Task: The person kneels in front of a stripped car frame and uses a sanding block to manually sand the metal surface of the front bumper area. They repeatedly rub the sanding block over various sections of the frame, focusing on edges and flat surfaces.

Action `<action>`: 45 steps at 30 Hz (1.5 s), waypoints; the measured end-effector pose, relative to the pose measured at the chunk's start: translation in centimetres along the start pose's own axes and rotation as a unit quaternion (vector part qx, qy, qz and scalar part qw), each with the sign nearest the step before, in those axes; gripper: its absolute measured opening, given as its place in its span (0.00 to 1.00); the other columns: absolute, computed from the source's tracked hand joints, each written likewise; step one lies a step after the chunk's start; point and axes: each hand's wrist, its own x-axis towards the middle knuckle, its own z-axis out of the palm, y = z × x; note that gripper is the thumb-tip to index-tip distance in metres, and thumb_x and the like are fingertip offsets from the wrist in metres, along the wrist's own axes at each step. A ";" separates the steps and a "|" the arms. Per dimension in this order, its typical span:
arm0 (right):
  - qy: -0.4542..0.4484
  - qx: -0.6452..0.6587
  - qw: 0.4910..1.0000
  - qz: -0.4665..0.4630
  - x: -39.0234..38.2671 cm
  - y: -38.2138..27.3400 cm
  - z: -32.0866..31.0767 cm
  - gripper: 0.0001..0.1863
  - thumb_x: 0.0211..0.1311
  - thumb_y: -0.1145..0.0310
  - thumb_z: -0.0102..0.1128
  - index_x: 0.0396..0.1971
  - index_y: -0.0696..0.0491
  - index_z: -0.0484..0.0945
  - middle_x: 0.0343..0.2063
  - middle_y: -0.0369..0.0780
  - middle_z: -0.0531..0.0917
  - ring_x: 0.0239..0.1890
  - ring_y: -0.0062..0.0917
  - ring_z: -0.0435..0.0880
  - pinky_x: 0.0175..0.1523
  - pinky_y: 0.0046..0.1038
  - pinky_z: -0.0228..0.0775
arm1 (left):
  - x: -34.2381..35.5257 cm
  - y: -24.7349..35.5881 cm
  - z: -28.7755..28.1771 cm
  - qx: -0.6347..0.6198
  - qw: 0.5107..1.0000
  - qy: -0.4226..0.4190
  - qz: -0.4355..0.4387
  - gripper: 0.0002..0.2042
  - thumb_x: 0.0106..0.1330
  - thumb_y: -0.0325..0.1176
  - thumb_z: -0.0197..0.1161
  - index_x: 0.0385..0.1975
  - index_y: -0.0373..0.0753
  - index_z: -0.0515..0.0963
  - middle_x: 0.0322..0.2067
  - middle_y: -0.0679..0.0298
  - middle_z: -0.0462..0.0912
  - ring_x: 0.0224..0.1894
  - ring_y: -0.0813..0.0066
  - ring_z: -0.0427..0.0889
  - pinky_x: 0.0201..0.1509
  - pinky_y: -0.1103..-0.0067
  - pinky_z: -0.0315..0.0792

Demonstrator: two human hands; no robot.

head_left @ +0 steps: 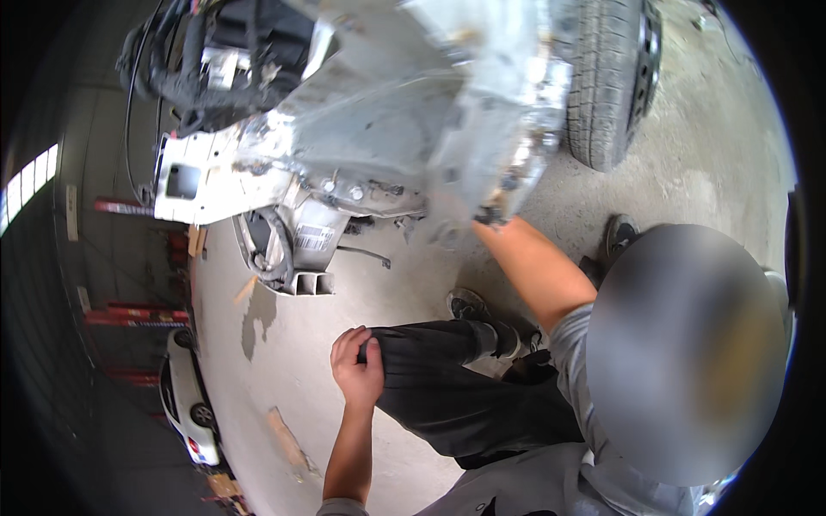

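Note:
My left hand (pixel 357 371) lies open over a bent knee in black trousers (pixel 430 365), fingers bent over the kneecap and thumb apart. It holds nothing. My right hand cannot be seen. At the right, a bare forearm (pixel 538 271) in a short grey sleeve (pixel 571 344) reaches up to the edge of a stripped vehicle's bare metal body (pixel 379 120). That forearm's hand is hidden by the metal, and whose arm it is I cannot tell for certain. Next to the sleeve a large blurred round shape (pixel 688 353), probably another person's head, covers much of the view.
A tyre (pixel 598 86) stands at the upper right, beside the body. Dark hoses (pixel 194 73) hang at upper left. A bracket with square openings (pixel 312 284) juts out low. Shoes (pixel 467 303) rest on concrete; a wood piece (pixel 288 437) lies farther left. A white car (pixel 185 404) stands beyond.

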 end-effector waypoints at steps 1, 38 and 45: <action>0.004 0.046 0.999 0.022 0.1 0.3 -0.9 0.15 0.57 0.63 0.59 0.44 0.50 0.77 0.43 0.46 0.81 0.47 0.44 0.79 0.54 0.40 0.70 | 0.2 -0.3 -0.3 -0.057 0.998 0.003 -0.039 0.07 0.63 0.24 0.62 0.40 0.34 0.82 0.43 0.55 0.83 0.51 0.60 0.80 0.60 0.70 0.69; -0.189 0.408 0.892 -0.054 -0.9 -2.6 2.1 0.21 0.50 0.80 0.49 0.43 0.53 0.85 0.40 0.49 0.85 0.46 0.44 0.83 0.56 0.37 0.73 | 15.8 27.3 -2.2 -0.197 0.970 0.113 0.092 0.31 0.76 0.52 0.42 0.69 0.34 0.59 0.67 0.58 0.63 0.68 0.65 0.62 0.72 0.68 0.53; -0.132 0.383 0.910 -0.090 -0.4 -1.1 2.8 0.19 0.50 0.79 0.53 0.42 0.52 0.85 0.36 0.49 0.85 0.44 0.44 0.83 0.52 0.39 0.74 | 15.5 27.7 -1.7 -0.125 0.979 0.144 0.076 0.37 0.74 0.56 0.42 0.70 0.28 0.51 0.69 0.51 0.57 0.70 0.57 0.58 0.74 0.63 0.50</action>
